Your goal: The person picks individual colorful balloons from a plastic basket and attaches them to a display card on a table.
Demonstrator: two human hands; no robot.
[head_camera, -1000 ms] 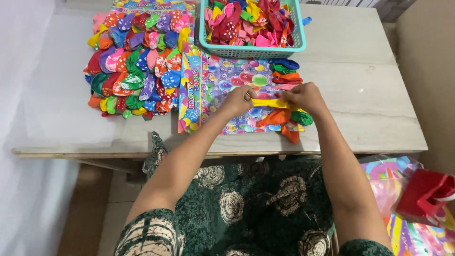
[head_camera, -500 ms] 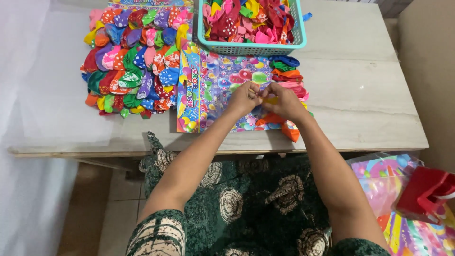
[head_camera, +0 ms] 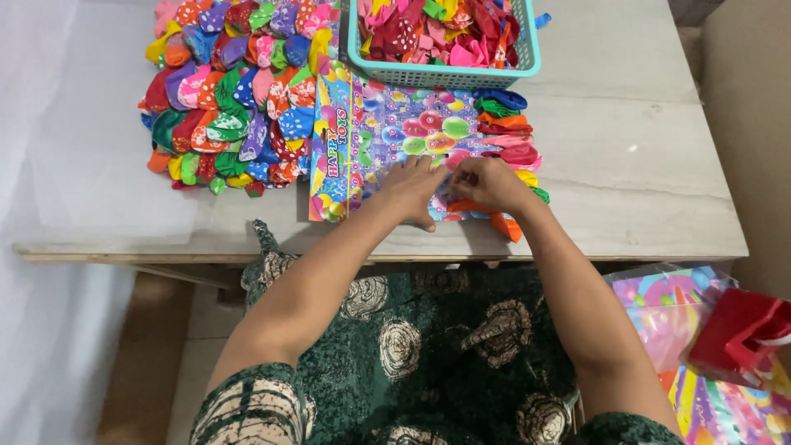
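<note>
Green patterned cloth covers the person's lap at the bottom of the view, and at four o'clock on the floor lies a glossy printed sheet (head_camera: 659, 317) beside a red bag (head_camera: 737, 334). Above the lap runs the pale wooden table (head_camera: 626, 165), and at its near edge both hands meet on a printed backing card (head_camera: 387, 124) — a flat purple sheet patterned with balloon pictures, with a yellow and red strip down its left side. The left hand (head_camera: 410, 188) lies flat, fingers spread and released, pressing the card's near end. The right hand (head_camera: 488, 183), touching it at three o'clock, is curled with fingertips pinched on a balloon (head_camera: 461, 204), an orange one lying at the card's near right corner; how firmly it grips cannot be told. Along the card's right edge a row of fastened balloons (head_camera: 504, 130) runs away in blue, green, orange, red and pink. At ten o'clock a broad heap of loose deflated balloons (head_camera: 231, 99), many dotted white, rests just beside the card. Farthest, at twelve o'clock, a teal plastic basket (head_camera: 449, 74) sits touching the card's far end, filled with mostly red and pink balloons.
</note>
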